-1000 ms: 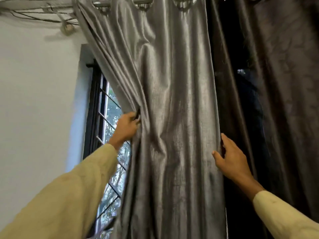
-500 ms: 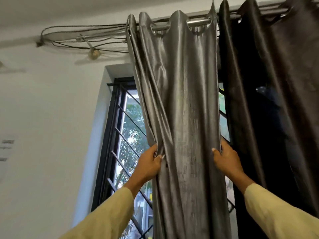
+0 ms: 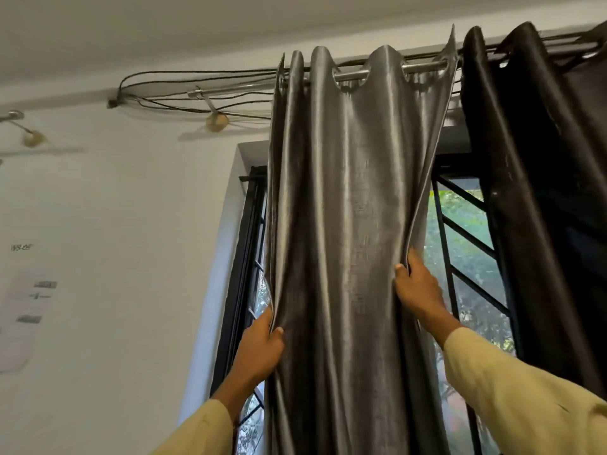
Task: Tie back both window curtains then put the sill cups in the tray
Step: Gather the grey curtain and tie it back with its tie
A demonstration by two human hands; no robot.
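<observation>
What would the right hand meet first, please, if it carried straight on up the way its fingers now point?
Probably only more of the silver curtain whose edge the right hand grips; depth is unclear, so it might slip past toward the window grille.

Shiny silver-grey eyelet curtain (image 3: 354, 224) hangs bunched on a metal curtain rod (image 3: 354, 74), centre frame. Left hand (image 3: 262, 348) grips its left edge low down, thumb on the front face. Right hand (image 3: 417, 290) pinches its right edge, higher up. Dark brown curtain (image 3: 538, 192) hangs on the right, apart from the grey one. Black window grille (image 3: 466, 231) with greenery behind shows in the gap between them. Loose black cables (image 3: 197, 90) run along the white wall (image 3: 115, 257) at top left.
</observation>
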